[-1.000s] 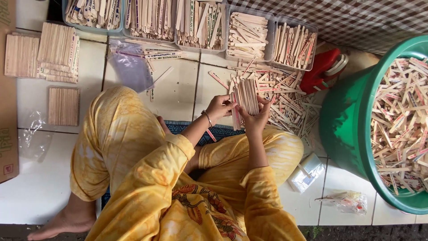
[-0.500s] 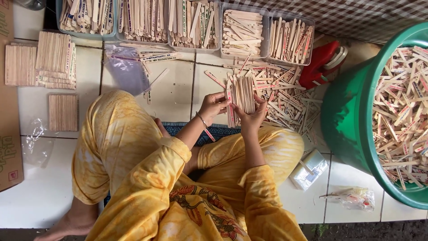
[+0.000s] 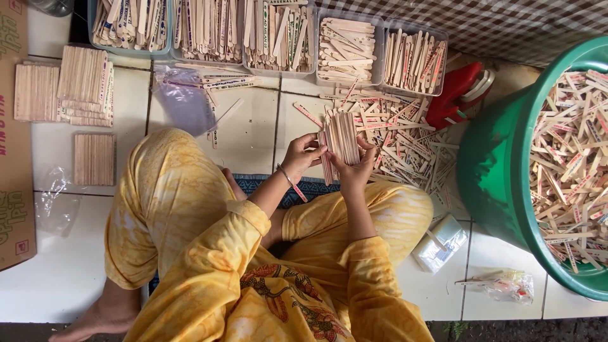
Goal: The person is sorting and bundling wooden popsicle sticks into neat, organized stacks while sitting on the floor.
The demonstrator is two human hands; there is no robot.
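**Stick bundle standing upright between both hands**

On the far left, neat flat stacks of wooden sticks (image 3: 81,85) are lying on the white tiled floor (image 3: 253,136), well apart from the hands. A little to the right, a clear plastic bag (image 3: 183,101) is lying near the row of plastic trays (image 3: 272,35) that are holding sorted sticks.

Coming to the centre, the left hand (image 3: 303,157) is closing around the left edge of the bundle of ice-cream sticks (image 3: 341,136). Its fingers (image 3: 315,152) are curling tightly against the side of the sticks, and the thumb is pressing from the near side. The bundle is held in the air above the knees, just in front of the loose pile of sticks (image 3: 405,142) on the floor. Its long axis is running away from the person, almost upright in the view, with the far ends leaning slightly to the left.

The right hand (image 3: 356,166) is holding the bundle from below and from the right; its fingers are wrapping the lower ends and are half closed on them. Both hands are touching the bundle, so neither is nearer.

Further right, a red tool (image 3: 457,95) is lying beside the pile, and a big green basin (image 3: 500,177) is holding many more sticks.
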